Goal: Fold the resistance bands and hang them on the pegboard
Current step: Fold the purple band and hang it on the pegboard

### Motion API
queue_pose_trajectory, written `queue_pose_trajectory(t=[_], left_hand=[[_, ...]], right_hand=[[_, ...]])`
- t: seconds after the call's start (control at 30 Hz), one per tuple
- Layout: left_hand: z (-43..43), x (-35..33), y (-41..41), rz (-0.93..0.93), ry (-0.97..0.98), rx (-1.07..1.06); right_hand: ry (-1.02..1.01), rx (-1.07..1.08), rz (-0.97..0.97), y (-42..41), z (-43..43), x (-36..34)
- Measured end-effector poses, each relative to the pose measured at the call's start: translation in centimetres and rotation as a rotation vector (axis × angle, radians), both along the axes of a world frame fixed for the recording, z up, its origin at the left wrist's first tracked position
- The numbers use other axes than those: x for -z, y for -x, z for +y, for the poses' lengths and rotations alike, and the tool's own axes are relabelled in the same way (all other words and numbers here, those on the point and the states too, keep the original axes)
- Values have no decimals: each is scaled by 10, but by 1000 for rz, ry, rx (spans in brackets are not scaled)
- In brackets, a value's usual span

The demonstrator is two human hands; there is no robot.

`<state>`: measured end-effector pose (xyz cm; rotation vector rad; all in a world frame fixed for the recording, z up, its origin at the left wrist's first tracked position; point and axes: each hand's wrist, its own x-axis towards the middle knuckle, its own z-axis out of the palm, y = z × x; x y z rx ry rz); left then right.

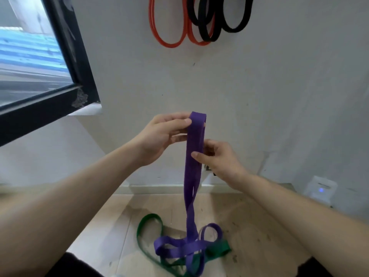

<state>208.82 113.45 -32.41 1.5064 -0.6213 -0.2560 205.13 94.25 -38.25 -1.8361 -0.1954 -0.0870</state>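
Observation:
A purple resistance band [193, 176] hangs in front of me, its top end doubled over and its lower part coiled on the floor. My left hand [161, 136] pinches the folded top of the band between thumb and fingers. Lower down, my right hand [217, 158] pinches the hanging strands. A green resistance band [148, 228] lies on the floor, partly under the purple coils. Orange bands [169, 31] and black bands [215, 23] hang on the wall above; their hooks are out of frame.
A black-framed window [65, 62] fills the upper left. A white device with a blue light [320, 189] stands by the wall at the right. The floor [249, 226] is light wood, and the wall is close ahead.

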Motion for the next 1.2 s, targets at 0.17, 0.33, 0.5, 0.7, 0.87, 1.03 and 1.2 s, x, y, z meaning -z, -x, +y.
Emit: queue_pose_trajectory(t=[0.17, 0.33, 0.5, 0.7, 0.87, 1.03, 1.2], left_hand=[[10, 2, -3, -56, -154, -21], [10, 12, -2, -50, -240, -127], [1, 30, 2, -49, -361, -146], [-17, 53, 9, -34, -445, 28], [-29, 67, 11, -27, -458, 46], [-28, 65, 10, -17, -417, 2], [-22, 66, 2, -14, -429, -122]], right_hand=[[-99, 43, 22, -4, -9, 3], [-106, 83, 20, -1, -18, -2], [-169, 100, -18, -1, -23, -8], [-245, 127, -53, 1, -24, -22], [-264, 170, -75, 1, -30, -27], [-122, 211, -34, 0, -44, -28], [32, 579, -7, -2, -66, -30]])
